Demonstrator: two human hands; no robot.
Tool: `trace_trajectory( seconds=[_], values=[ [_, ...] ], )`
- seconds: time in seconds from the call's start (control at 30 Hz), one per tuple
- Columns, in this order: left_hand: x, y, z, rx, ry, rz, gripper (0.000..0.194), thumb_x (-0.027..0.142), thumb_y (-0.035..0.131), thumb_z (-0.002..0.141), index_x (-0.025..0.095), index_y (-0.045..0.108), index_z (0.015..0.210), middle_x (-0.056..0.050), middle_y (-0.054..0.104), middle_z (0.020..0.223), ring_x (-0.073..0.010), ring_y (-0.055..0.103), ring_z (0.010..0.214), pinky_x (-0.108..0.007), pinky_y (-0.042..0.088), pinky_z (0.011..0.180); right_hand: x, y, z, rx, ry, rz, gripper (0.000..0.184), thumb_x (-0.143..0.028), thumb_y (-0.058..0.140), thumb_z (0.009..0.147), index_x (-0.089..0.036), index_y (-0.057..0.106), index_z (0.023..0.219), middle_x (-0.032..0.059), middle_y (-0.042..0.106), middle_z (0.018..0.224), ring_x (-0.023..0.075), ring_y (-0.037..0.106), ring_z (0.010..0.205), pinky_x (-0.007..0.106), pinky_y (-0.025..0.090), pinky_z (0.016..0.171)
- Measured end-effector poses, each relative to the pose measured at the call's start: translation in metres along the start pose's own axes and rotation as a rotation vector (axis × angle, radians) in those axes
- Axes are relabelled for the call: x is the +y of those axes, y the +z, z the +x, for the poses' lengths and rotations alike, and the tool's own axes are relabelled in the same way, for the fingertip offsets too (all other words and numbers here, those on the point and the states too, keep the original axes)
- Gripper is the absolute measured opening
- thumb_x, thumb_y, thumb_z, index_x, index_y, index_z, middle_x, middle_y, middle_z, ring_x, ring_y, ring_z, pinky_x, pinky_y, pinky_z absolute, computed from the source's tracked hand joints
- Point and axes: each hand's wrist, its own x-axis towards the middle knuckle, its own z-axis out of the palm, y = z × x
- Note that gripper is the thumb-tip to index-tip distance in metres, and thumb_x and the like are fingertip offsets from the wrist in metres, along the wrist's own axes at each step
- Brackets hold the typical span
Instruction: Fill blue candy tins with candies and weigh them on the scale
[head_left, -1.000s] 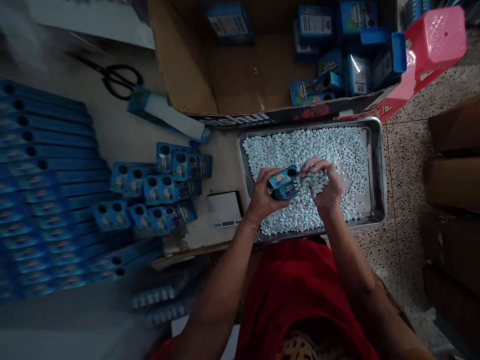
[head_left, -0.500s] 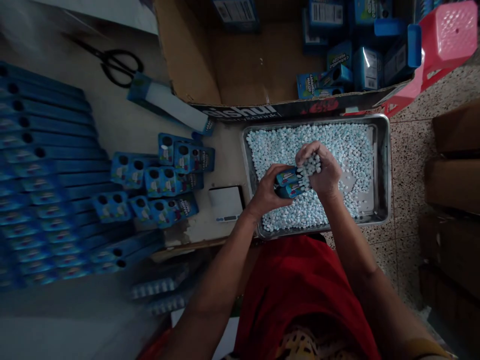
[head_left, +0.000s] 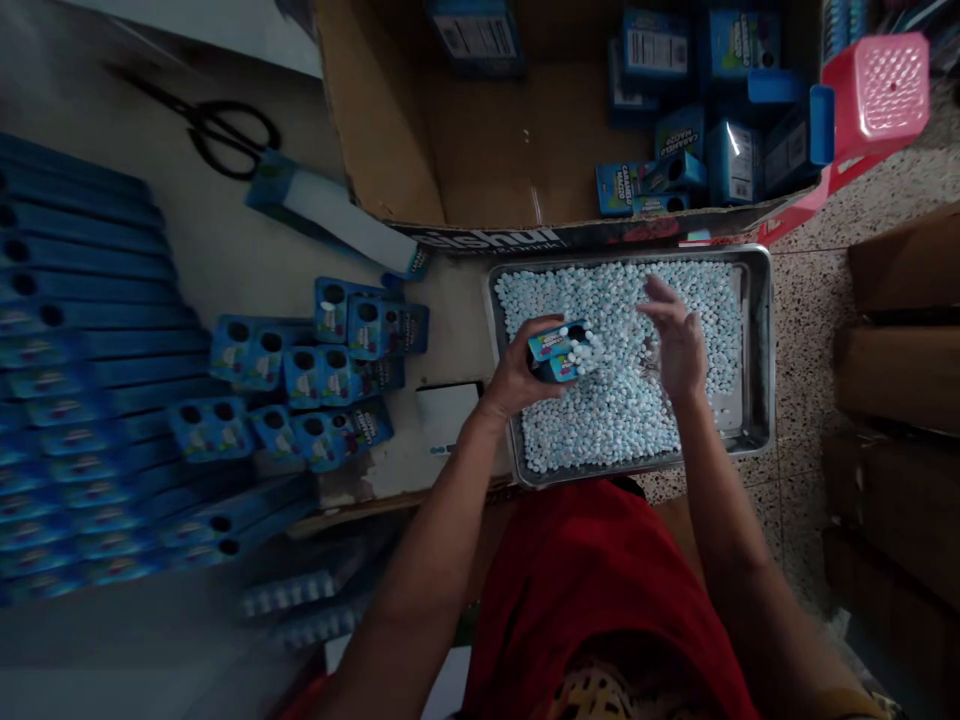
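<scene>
My left hand [head_left: 511,375] is wrapped round a pair of small blue candy boxes [head_left: 549,346], tilted over the left part of a metal tray [head_left: 764,350]. White and pale blue candies are heaped at the boxes' mouths, partly covering the openings. More of these candies [head_left: 600,430] spread across the tray in a thick layer. Above its right half is my right hand [head_left: 681,350], fingers apart and holding nothing. Whether its fingertips touch the candies I cannot tell.
Left of the tray lie a small white scale [head_left: 448,416], grouped blue boxes [head_left: 337,375], long rows of boxes [head_left: 60,440] and black scissors [head_left: 232,135]. Behind stands an open carton [head_left: 379,120] holding several boxes. A pink stool [head_left: 889,90] and brown cartons [head_left: 900,370] are on the right.
My right hand has let go of its handful of candies and moved right, away from the boxes, its fingers opening. My left hand has shifted slightly left with the boxes.
</scene>
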Motion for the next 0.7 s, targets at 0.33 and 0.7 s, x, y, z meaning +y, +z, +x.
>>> trace_trajectory(
  seconds=[0.33, 0.7],
  values=[
    [-0.044, -0.029, 0.072, -0.129, -0.04, -0.05, 0.105, 0.056, 0.112, 0.043, 0.027, 0.076, 0.138, -0.013, 0.053, 0.172, -0.0471, 0.049, 0.161, -0.068, 0.037, 0.137, 0.085, -0.042, 0.071, 0.313, -0.041, -0.589, 0.034, -0.044, 0.072, 0.096, -0.032, 0.086, 0.125, 0.0084, 0.072, 0.134, 0.0332, 0.054, 0.147, 0.058, 0.027, 0.138],
    [-0.002, 0.039, 0.04, -0.309, -0.019, -0.164, 0.089, 0.045, 0.108, 0.057, 0.028, 0.074, 0.138, -0.016, 0.055, 0.169, -0.0444, 0.05, 0.161, -0.063, 0.04, 0.135, 0.089, -0.019, 0.031, 0.324, 0.305, -0.023, 0.035, -0.062, 0.078, 0.087, -0.027, 0.079, 0.094, 0.0033, 0.079, 0.099, 0.0276, 0.072, 0.115, 0.046, 0.055, 0.113]
  ],
)
